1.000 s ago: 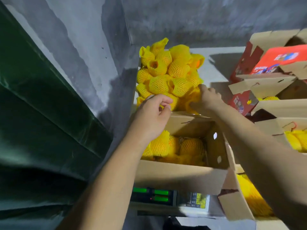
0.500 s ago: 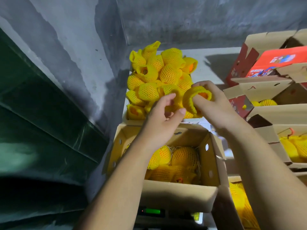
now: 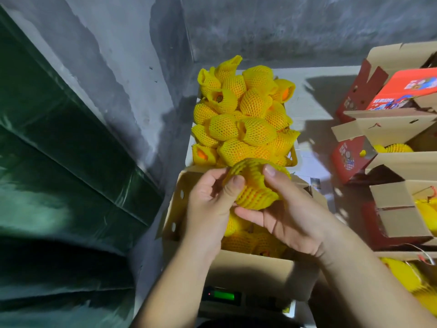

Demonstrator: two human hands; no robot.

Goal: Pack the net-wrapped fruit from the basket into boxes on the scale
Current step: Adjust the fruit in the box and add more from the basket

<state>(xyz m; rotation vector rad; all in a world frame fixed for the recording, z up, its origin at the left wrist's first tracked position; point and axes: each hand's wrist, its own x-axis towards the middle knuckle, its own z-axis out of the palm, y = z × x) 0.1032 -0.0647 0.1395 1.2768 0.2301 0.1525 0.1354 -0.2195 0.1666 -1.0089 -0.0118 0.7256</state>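
Observation:
A heap of fruit in yellow foam nets (image 3: 243,114) fills the basket (image 3: 294,155) at the back, against the wall. One net-wrapped fruit (image 3: 254,188) is held between both hands above the open cardboard box (image 3: 250,268). My left hand (image 3: 210,197) grips its left side, thumb on the net. My right hand (image 3: 283,209) cups it from below and the right, thumb on top. Inside the box lie several more wrapped fruit (image 3: 248,242), partly hidden by my hands. The box stands on a scale (image 3: 223,295) with a green lit display.
A grey concrete wall (image 3: 142,67) and a dark green sheet (image 3: 59,162) close off the left. At the right stand several open cardboard and red printed boxes (image 3: 397,91), some holding yellow wrapped fruit (image 3: 406,278).
My right hand lifted one wrapped fruit off the heap and brought it toward me over the box. My left hand came over and took hold of its other side.

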